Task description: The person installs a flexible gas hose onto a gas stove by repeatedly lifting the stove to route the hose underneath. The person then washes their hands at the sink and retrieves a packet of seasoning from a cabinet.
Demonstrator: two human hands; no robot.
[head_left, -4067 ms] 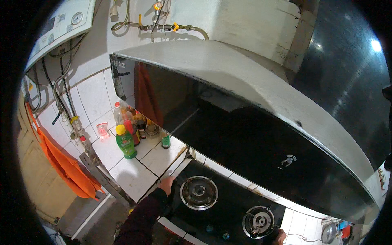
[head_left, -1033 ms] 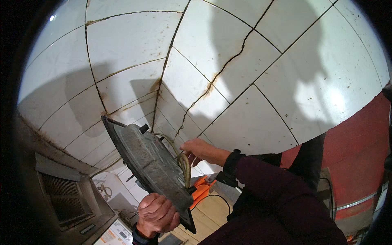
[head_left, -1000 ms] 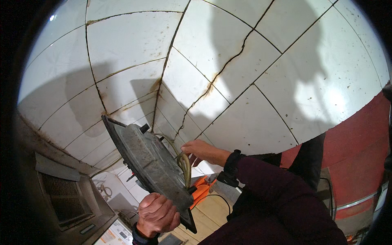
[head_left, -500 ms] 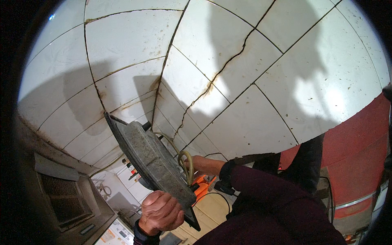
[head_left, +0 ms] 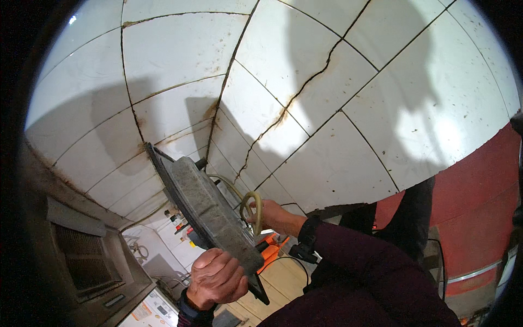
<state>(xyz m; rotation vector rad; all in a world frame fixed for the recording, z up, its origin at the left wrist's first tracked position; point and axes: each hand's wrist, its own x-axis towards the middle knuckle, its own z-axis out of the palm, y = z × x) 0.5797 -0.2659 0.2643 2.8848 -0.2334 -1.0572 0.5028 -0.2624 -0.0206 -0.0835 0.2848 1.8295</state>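
Observation:
A grey metal box-shaped unit with a thin dark panel, which looks like a gas stove (head_left: 210, 210), is tilted up on its side in front of me. My left hand (head_left: 217, 278) is closed around its near lower edge, the fingers curled into a fist. A yellowish rubber hose (head_left: 258, 224) leaves the grey underside and bends into a loop. At that loop is my right hand (head_left: 280, 218), its fingers closed on the hose and partly hidden behind it. The panel's other face is turned away from me.
White tiled walls (head_left: 180, 49) with cracked, stained joints meet in a corner ahead. A greasy range hood (head_left: 131, 267) stands at the left, above a white appliance (head_left: 152, 312). Something orange (head_left: 269, 253) lies below the unit. A red surface (head_left: 474, 234) is at the right.
The stove has shifted slightly right in view and tipped a little more upright. My right hand's fingers have come up higher at the hose loop. My left hand keeps its grip.

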